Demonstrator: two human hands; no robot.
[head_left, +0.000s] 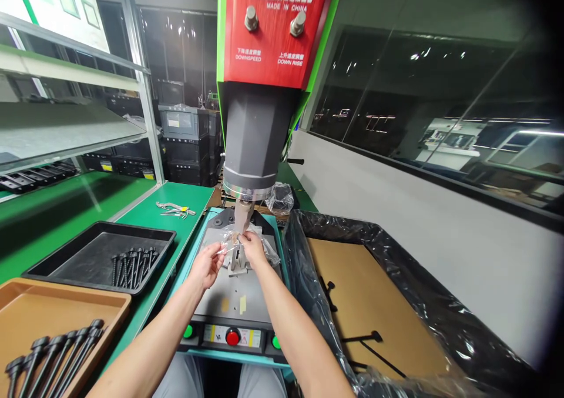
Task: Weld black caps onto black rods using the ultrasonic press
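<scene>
My left hand (208,264) pinches the near-left edge of a clear plastic film (229,238). Fingers of my right hand (252,250) are closed on the same crinkled film, just under the metal horn (242,214) of the press. The film spreads around a small metal fixture (238,261) on the machine's grey base plate (229,298), and more of it shows to the right of my right hand. Whether a part lies beneath the film, I cannot make out.
Left, a black tray (57,257) and an orange tray (66,295) hold black rod-like parts. Pliers and hex keys (175,210) lie behind them. Right, a plastic-lined box (374,268) has several black parts on cardboard. Green and red buttons (232,336) line the machine's front.
</scene>
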